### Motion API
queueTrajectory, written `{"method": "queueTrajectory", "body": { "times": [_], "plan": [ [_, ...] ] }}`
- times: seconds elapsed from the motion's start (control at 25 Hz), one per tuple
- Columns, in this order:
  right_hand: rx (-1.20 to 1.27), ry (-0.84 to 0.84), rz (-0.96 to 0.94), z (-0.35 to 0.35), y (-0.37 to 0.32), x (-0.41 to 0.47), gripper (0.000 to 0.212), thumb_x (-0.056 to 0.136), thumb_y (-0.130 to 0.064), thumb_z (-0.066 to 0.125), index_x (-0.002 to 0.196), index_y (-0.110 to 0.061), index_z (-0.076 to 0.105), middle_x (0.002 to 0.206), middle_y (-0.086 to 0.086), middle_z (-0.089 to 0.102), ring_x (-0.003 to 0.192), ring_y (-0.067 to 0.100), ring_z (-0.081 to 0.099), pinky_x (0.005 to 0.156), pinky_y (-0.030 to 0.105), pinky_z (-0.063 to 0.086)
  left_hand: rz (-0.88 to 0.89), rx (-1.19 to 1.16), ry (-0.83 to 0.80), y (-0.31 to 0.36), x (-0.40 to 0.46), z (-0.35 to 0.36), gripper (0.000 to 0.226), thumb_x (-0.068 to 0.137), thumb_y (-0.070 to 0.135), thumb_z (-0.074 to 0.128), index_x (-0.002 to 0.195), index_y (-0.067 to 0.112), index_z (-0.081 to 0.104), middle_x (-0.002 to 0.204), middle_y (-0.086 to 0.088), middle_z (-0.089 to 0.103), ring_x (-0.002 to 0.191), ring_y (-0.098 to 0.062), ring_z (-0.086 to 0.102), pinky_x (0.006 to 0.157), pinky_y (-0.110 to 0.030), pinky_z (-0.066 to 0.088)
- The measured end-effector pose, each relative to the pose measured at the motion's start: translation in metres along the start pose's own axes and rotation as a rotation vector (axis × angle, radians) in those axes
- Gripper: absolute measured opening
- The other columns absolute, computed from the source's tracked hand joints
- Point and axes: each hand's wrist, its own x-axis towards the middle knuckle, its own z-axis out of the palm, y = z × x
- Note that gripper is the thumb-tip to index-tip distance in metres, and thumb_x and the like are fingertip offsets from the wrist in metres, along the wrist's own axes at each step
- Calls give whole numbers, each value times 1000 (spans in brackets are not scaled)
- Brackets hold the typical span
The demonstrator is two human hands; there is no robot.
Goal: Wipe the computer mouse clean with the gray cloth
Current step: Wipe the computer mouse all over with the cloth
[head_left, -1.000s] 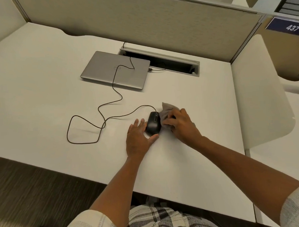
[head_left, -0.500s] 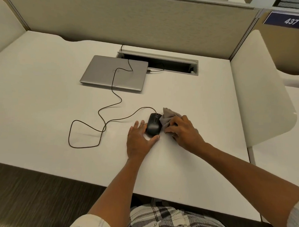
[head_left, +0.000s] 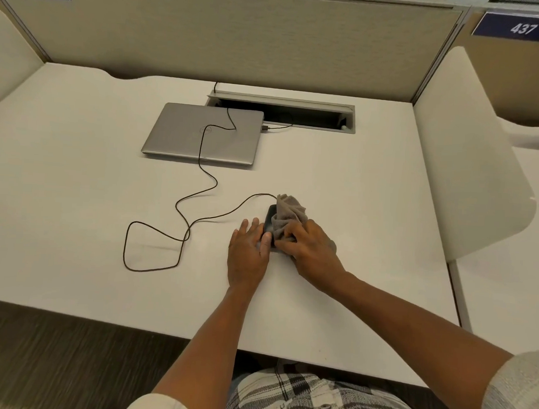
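Note:
The black computer mouse [head_left: 269, 220] lies on the white desk [head_left: 77, 196], mostly covered. A bunched gray cloth [head_left: 287, 216] rests on top of it, gripped by my right hand [head_left: 312, 252]. My left hand [head_left: 248, 254] lies flat against the mouse's left side, thumb touching its near end, fingers spread on the desk. Only the mouse's left front edge shows. Its black cable [head_left: 181, 222] loops to the left and runs back over the laptop.
A closed silver laptop [head_left: 203, 135] sits behind the mouse, beside an open cable slot [head_left: 281, 113] in the desk. Beige partition walls close the back and right. The desk's front edge is near my lap.
My right hand has carried the cloth from the mouse's right side onto its top, hiding most of it. My left hand has stayed against the mouse.

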Motion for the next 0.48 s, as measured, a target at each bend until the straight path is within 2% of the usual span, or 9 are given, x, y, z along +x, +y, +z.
{"method": "queueTrajectory", "body": {
  "times": [0.12,0.2,0.28,0.36,0.4,0.48],
  "plan": [
    [-120,-95,-147,-1,10,-7,25,91,-8,60,112,-19,71,105,7,61,90,29,53,79,42,49,-5,4,-7,0,0,1,44,103,32,41,141,13,51,148,-3,49,146,-20,30,121,-37,18],
    [-176,-121,-159,-5,16,-8,24,88,-8,63,109,-18,72,104,7,61,91,30,54,77,44,51,-2,13,-6,1,0,1,44,103,33,41,141,13,51,148,-3,49,146,-21,30,121,-37,18],
    [-182,-139,-62,-8,20,-4,23,86,-10,68,107,-18,72,107,7,61,99,32,55,83,47,52,-4,18,-7,0,1,1,44,103,33,42,141,12,51,148,-3,49,145,-21,31,121,-37,18],
    [-144,-167,84,-12,21,1,25,90,-12,64,113,-20,71,116,6,58,114,34,50,95,51,47,-8,20,-14,0,0,1,44,103,33,42,141,13,51,148,-3,49,145,-21,30,121,-37,18],
    [-129,-157,136,-14,21,5,26,91,-13,63,114,-20,70,118,5,57,118,34,48,96,51,45,-9,19,-13,1,0,1,44,103,33,42,141,13,51,148,-3,49,145,-21,30,121,-37,18],
    [-88,-82,191,-17,20,17,24,87,-14,69,110,-21,71,114,3,58,115,31,47,89,46,48,-11,10,-7,1,-1,0,44,103,33,41,142,13,50,148,-2,49,146,-20,30,121,-37,17]
  ]
}}
